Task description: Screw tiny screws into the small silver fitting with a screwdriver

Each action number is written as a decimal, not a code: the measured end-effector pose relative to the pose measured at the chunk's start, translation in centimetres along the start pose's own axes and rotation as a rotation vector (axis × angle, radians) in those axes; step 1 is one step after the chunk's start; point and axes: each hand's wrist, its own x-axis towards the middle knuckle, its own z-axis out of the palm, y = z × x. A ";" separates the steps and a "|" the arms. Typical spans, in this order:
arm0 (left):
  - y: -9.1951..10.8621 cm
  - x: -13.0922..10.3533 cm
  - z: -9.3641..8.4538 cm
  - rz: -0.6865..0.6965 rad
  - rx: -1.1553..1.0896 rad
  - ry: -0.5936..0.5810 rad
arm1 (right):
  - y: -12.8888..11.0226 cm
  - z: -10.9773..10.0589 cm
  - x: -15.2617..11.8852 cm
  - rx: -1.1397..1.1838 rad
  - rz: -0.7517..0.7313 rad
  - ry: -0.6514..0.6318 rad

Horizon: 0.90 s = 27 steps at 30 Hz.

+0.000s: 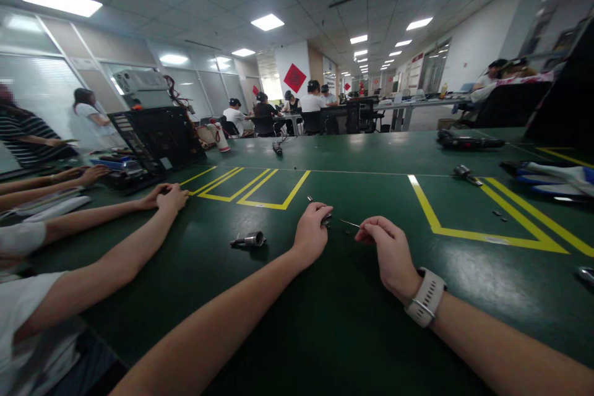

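Note:
In the head view my left hand (pixel 310 234) is closed round a small dark metal part (pixel 327 220), mostly hidden by the fingers. A short metal tip (pixel 309 198) shows just beyond its knuckles. My right hand (pixel 381 245), with a watch (pixel 426 297) on the wrist, pinches a thin metal rod (pixel 350 223) that points left toward the part. The rod's end stays a little apart from my left hand. A tiny dark piece (pixel 348 232) lies on the green table between the hands. Left of them rests a metal cylindrical tool part (pixel 249 239) with a shaft.
Yellow tape outlines (pixel 262 205) mark the table (pixel 352 322). A metal part (pixel 466 174), small dark pieces (pixel 500 215) and a black tool (pixel 468 140) lie to the right. Co-workers' hands (pixel 172 197) rest at left, near a black machine casing (pixel 162 136).

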 end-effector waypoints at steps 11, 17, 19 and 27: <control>-0.7 0.2 0.5 -0.079 -0.043 -0.044 | 0.5 0.0 0.3 -0.076 0.012 -0.013; -2.4 0.5 1.2 -0.213 -0.229 0.054 | 0.5 0.0 0.3 -0.185 0.016 -0.031; -2.9 0.8 1.4 -0.291 -0.318 0.142 | 0.4 0.1 0.3 -0.260 0.024 -0.046; -2.6 1.3 1.4 -0.475 -0.437 0.411 | 0.1 1.3 0.2 -0.636 -0.024 -0.234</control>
